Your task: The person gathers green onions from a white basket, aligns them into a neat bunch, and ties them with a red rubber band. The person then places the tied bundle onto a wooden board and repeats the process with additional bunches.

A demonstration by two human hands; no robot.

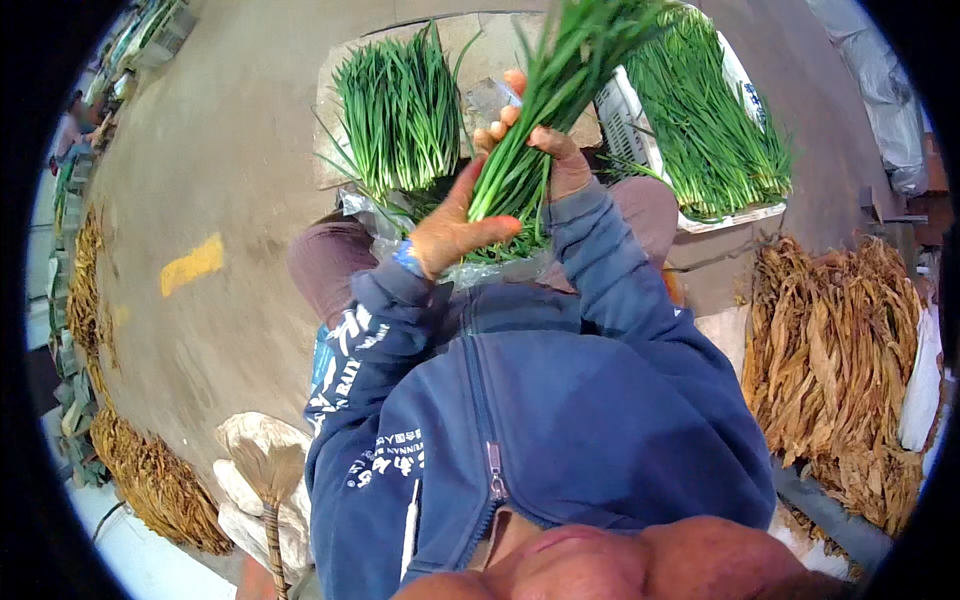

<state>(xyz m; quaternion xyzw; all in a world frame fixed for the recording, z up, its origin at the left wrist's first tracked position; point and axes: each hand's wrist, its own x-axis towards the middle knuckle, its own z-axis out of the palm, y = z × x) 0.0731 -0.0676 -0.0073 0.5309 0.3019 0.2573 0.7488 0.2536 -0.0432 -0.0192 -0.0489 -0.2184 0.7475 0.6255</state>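
Observation:
A bunch of long green garlic chives (545, 120) is held up in front of me, tilted with its leaf tips up and to the right. My right hand (568, 165) is closed round its middle, with fingertips showing on the left side. My left hand (440, 235) grips the pale lower ends, its thumb lying across them. Below the bunch, loose green trimmings and chives (500, 262) lie on clear plastic (385, 225) between my knees. Left of my hands, an even pile of chives (395, 115) rests on a flat board (330, 110).
To the right stands a white slatted crate (632, 130) heaped with chives (705, 120). Dried brown leaves (830, 370) are piled at my right. A straw broom (265, 460) leans beside white sacks (245, 510) at my left. A yellow mark (192, 263) is on the floor.

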